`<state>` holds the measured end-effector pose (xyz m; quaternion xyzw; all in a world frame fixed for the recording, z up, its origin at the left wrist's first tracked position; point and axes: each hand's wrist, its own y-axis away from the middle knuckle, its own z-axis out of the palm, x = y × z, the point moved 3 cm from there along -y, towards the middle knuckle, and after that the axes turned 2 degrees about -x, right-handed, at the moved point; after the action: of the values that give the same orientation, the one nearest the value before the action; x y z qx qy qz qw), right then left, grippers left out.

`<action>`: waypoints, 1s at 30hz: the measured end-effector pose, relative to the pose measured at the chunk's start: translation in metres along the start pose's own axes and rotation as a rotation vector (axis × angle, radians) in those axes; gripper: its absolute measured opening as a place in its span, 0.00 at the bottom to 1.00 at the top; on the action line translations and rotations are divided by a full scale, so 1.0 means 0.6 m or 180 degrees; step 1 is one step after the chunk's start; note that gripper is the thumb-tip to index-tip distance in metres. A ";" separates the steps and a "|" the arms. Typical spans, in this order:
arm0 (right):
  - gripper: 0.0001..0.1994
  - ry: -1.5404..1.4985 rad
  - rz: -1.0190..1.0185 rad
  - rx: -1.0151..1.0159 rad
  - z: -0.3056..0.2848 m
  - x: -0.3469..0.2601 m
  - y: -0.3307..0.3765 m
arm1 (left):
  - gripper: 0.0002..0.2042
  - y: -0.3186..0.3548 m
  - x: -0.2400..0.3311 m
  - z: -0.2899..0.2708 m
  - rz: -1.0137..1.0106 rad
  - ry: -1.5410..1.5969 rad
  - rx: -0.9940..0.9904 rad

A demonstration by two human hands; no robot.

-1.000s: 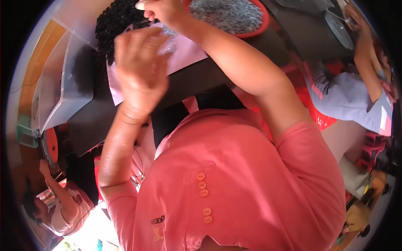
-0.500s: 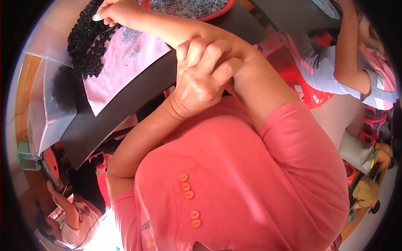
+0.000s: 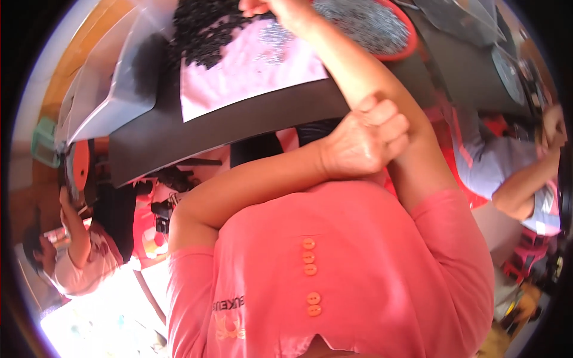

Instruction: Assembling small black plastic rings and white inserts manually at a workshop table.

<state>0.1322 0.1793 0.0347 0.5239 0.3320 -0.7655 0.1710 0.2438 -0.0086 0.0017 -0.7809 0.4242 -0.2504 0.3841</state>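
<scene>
My left hand (image 3: 367, 138) is clenched against my right forearm (image 3: 361, 65); my right hand (image 3: 279, 7), partly cut off, is by the black pieces (image 3: 206, 37), its grip I cannot tell; these lie loose, partly over the pink cloth (image 3: 239, 86), silver bits (image 3: 274, 37) beside; much seems left, none visibly finished.

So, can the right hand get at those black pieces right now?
Probably yes: the right hand is right by the black pieces, with nothing visible between them. The picture's top edge cuts off part of the hand, so its grip is unclear.
</scene>
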 end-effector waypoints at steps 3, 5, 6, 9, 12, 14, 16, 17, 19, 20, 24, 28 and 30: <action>0.08 0.0194 0.0019 0.0220 0.006 0.001 -0.007 | 0.19 0.014 0.008 -0.009 -0.0291 -0.0153 0.0062; 0.07 0.0074 0.0002 0.0370 -0.011 -0.015 -0.010 | 0.21 0.015 0.005 -0.002 -0.0361 -0.0073 -0.0183; 0.07 0.0031 0.0005 0.0397 -0.017 -0.016 -0.015 | 0.21 0.016 0.004 -0.001 -0.0355 0.0007 -0.0162; 0.07 -0.0036 -0.0092 0.0449 -0.011 -0.025 -0.018 | 0.21 0.024 -0.004 -0.008 -0.0382 0.0035 -0.0089; 0.08 0.0254 -0.0228 0.0526 -0.001 -0.040 -0.017 | 0.18 0.027 -0.004 -0.010 -0.0283 0.0081 0.0076; 0.09 0.0111 -0.0131 0.0524 -0.008 -0.039 -0.013 | 0.18 0.027 -0.003 -0.009 -0.0206 0.0084 0.0282; 0.10 0.0300 -0.0300 0.0531 -0.008 -0.043 -0.012 | 0.16 0.026 -0.003 -0.007 -0.0223 0.0108 0.0394; 0.10 0.0313 -0.0287 0.0535 -0.006 -0.042 -0.011 | 0.16 0.028 -0.003 -0.008 -0.0230 0.0120 0.0406; 0.09 0.0233 -0.0231 0.0431 -0.001 -0.035 -0.014 | 0.15 0.029 -0.005 -0.010 -0.0270 -0.0038 0.0152; 0.09 0.0243 -0.0219 0.0431 -0.001 -0.031 -0.016 | 0.15 0.027 -0.005 -0.012 -0.0278 -0.0031 0.0163; 0.08 0.0237 -0.0013 0.0393 0.003 -0.016 -0.018 | 0.11 0.021 -0.007 -0.015 -0.0178 -0.0027 0.0335; 0.08 0.0263 -0.0073 0.0543 0.014 -0.021 -0.018 | 0.10 0.035 -0.036 -0.046 -0.0534 0.0067 -0.0042; 0.08 0.0241 -0.0154 0.0610 -0.016 -0.042 -0.013 | 0.09 0.057 -0.076 -0.069 -0.0738 0.0097 -0.0281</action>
<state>0.1440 0.1896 0.0584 0.5583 0.2761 -0.7773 0.0889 0.1751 0.0025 -0.0050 -0.8369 0.3475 -0.2861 0.3114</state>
